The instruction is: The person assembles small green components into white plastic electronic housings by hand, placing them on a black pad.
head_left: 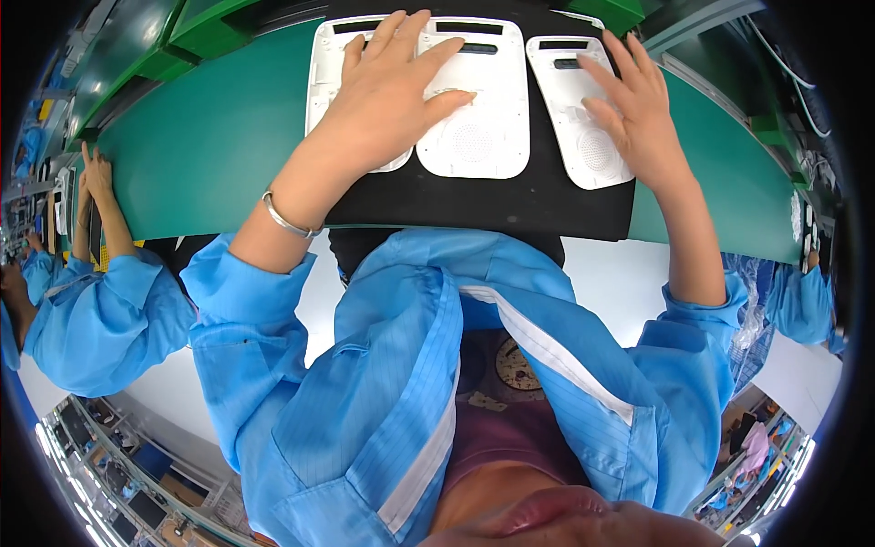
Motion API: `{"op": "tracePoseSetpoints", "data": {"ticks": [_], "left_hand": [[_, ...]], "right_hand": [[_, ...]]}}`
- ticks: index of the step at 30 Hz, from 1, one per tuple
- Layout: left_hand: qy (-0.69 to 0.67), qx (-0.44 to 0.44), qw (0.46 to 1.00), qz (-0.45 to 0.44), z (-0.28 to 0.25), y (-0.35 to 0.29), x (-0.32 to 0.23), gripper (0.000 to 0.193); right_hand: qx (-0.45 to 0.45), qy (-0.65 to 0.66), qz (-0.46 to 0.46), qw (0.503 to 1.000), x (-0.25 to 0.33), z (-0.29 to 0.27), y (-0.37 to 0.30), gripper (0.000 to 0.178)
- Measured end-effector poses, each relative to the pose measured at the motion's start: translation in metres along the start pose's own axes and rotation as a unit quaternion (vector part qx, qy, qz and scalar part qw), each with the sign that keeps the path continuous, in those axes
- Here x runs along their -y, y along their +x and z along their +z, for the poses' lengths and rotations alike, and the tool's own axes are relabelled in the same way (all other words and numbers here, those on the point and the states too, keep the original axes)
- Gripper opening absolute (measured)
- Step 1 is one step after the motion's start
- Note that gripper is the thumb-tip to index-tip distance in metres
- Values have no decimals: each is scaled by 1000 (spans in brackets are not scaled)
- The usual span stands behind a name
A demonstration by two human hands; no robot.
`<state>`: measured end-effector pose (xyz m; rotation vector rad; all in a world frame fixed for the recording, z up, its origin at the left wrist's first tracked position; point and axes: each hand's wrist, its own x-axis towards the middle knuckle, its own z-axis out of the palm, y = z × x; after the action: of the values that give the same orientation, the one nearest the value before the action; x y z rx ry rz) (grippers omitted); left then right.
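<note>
Three white plastic housing panels with slots at their far ends lie on a black mat. My left hand [387, 105] is spread palm down over the left panel [323, 87] and the near side of the middle panel [488, 109]. Its thumb and index finger reach across the middle panel, which has a round patch of small speaker holes. At the right, a narrower-looking panel [574, 128] with similar holes lies at a slant. My right hand [635, 105] is at its right edge, fingers apart, the thumb and index finger over its surface. Whether the fingertips press on it, I cannot tell.
The black mat [510, 205] covers part of a green worktop [210, 137]. Green bins [214, 32] stand along the far left, another green one [620, 14] at the far middle. A co-worker in a blue sleeve [118, 301] sits at the left, hands over the same bench.
</note>
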<state>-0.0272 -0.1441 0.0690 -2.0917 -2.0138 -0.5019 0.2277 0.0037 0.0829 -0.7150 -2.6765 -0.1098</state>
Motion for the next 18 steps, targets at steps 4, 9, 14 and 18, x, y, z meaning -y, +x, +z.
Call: {"op": "tracePoseSetpoints", "data": {"ticks": [4,9,14,18], "left_hand": [[-56,-19,998,9,-3,6,2,47],[-136,-60,989,-22,-19,-3,10,38],[-193,-78,972,-111,-36,-23,17,29],[-196,-90,961,-171,-36,-40,20,27]], "right_hand": [[47,-31,1,998,-8,5,-12,43],[78,34,-10,996,0,-13,5,47],[38,66,2,997,-3,-19,5,45],[99,34,-10,994,-1,-17,6,44]]}}
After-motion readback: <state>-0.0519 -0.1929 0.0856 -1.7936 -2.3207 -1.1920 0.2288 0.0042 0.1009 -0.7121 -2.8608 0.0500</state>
